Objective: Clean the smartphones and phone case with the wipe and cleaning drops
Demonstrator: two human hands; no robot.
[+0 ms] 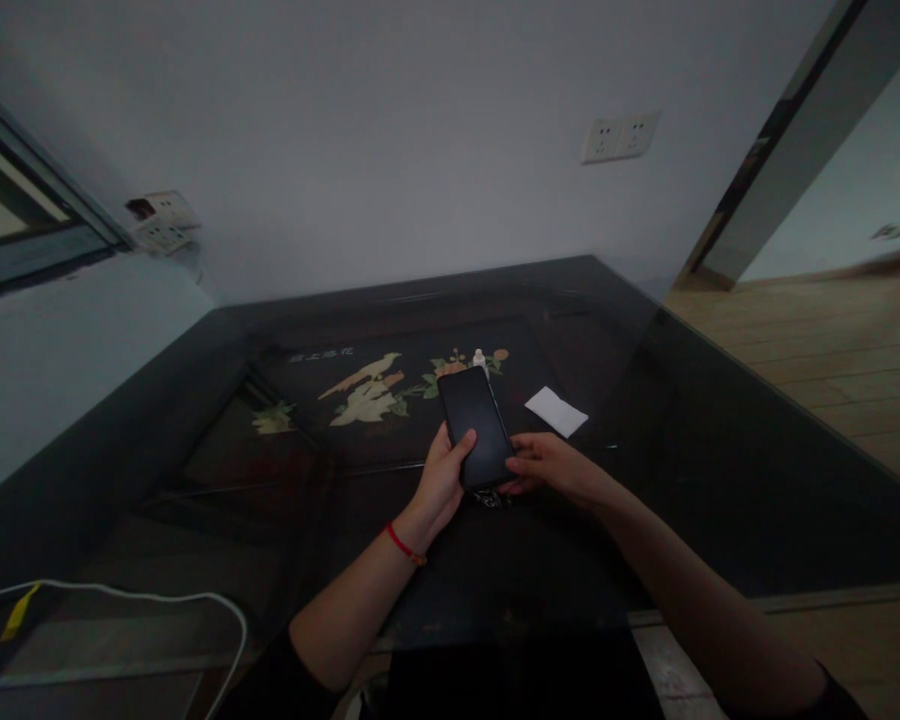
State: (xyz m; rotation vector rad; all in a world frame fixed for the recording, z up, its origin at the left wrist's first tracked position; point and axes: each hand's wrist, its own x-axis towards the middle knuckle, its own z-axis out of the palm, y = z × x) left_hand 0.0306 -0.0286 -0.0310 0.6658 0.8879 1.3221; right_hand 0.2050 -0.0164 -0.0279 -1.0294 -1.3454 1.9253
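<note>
A black smartphone (481, 420), its screen dark, is held tilted above the table. My left hand (444, 470) grips its left side, with the thumb lying over the front edge. At the lower right corner my right hand (544, 465) pinches the phone between thumb and fingers. Under the phone's bottom end lies a small dark patterned thing (489, 498), mostly hidden, whose kind I cannot make out. A small white bottle (479, 358) shows its top just beyond the phone. To the right lies a folded white paper or cloth (557, 411).
The dark glossy table (682, 480) bears a picture of birds and flowers and stands against the wall. A white cable (135, 597) with a yellow tag (21, 612) runs along the front left. Wall sockets (621, 137) sit above the table.
</note>
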